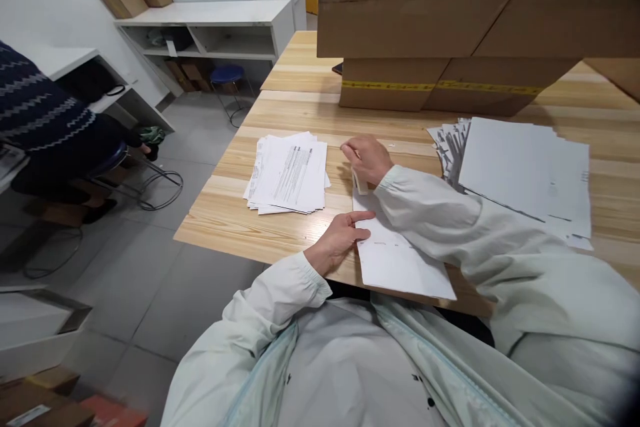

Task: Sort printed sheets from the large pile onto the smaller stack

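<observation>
Pale wood table [280, 227] in a white-walled room with a grey tiled floor; white shelving [210, 20] stands along the far wall. Large cardboard boxes [450, 20] sit at the back of the table. A second person in a dark patterned sleeve [45, 113] sits at far left, apart from you.

Your left hand [340, 240] lies flat, fingers loosely extended, fingertips pressing the left edge of a white sheet [400, 260] that lies in front of you at the near table edge. It grips nothing; it only pins the paper.

Your right hand [365, 159] is curled just beyond that sheet's far end, fingers closed on a small light-coloured slip [359, 181] that hangs below the palm; what it is cannot be told.

A printed stack of papers [290, 173] lies left of your right hand, near but not touching. A fanned pile of blank sheets [525, 173] lies to the right, partly under your right sleeve.
</observation>
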